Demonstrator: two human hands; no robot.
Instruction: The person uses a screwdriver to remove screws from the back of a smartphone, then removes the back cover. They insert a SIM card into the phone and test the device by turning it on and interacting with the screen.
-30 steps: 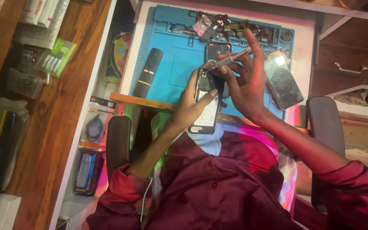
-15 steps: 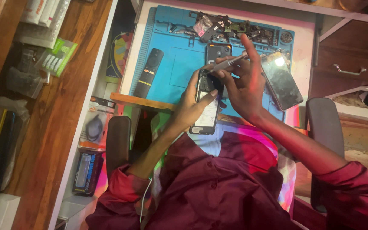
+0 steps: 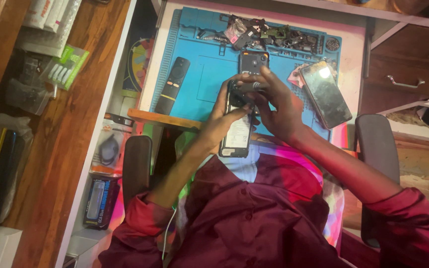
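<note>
Left hand [image 3: 224,116]: clamped on the opened phone [image 3: 238,130], fingers wrapped around its left edge.
Right hand [image 3: 279,106]: closed over the phone's upper end, fingers pressed on a small dark part; what it grips cannot be told.
Opened phone: held over the near edge of the desk [image 3: 358,54], back facing up.
Blue mat [image 3: 207,74]: covers the desk.
Black remote [image 3: 173,84]: on the mat, left of the hands.
Second phone [image 3: 325,93]: lies tilted, right of the hands.
Loose parts [image 3: 274,35]: heaped along the mat's far edge.

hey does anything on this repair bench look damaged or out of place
The opened phone held by the left hand and right hand has its back off. A jumble of loose parts litters the blue mat's far edge.
</note>
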